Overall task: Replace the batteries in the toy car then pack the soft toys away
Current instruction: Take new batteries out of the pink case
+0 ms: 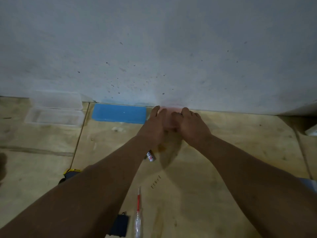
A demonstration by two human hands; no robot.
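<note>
A pale pink plastic box (169,117) lies on the plywood floor against the wall. My left hand (154,124) and my right hand (192,126) both grip it, one at each side, and cover most of it. Batteries with a white label (151,156) lie just below my left wrist. A yellow and black toy part (70,174) peeks out from under my left forearm. A dark battery cover (120,225) lies near the bottom edge, beside a red and clear screwdriver (138,212). Several small screws (155,182) lie in a row. No soft toys are in view.
A blue plastic box (119,113) sits left of the pink one along the grey wall (154,48). Farther left a clear plastic box (54,109) lies open. A white object (311,129) pokes in at the right edge.
</note>
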